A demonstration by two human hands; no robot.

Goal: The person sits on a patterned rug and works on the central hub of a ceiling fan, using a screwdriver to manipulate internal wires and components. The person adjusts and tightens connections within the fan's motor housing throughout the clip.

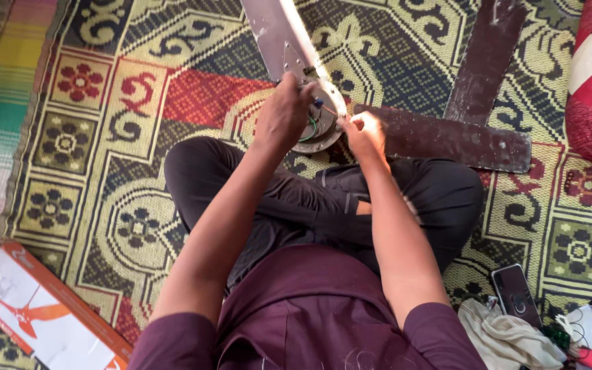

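Fan blades (457,137) flanking open mat (138,103)

A single head-worn camera looks steeply down over the seated person's chest and crossed legs. It sits close above a patterned woven mat (104,137), facing forward.

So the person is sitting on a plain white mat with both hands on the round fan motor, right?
Not quite. The mat is not plain white; the head view shows it patterned in yellow, dark and red. The rest holds: both the left hand and right hand are on the round fan motor.
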